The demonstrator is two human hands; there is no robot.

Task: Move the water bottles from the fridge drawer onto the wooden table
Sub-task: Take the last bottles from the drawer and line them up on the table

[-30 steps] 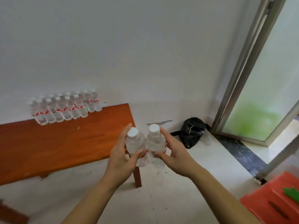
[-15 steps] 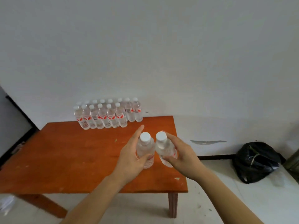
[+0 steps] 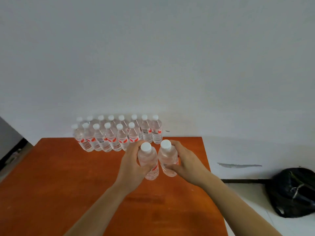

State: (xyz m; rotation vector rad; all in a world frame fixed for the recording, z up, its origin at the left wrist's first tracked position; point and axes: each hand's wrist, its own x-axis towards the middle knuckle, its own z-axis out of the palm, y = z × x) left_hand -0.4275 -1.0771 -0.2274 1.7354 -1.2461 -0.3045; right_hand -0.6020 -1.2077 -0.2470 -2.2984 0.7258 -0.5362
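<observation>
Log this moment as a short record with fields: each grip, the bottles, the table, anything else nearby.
left grip: holds the left bottle round its body, roughly upright, white cap on
right grip: holds the right bottle the same way, beside the other
held bottles: over the wooden table, apparently not yet set down
standing bottles: two rows at the table's far edge, by the wall
black bag: on the floor, right of the table
</observation>
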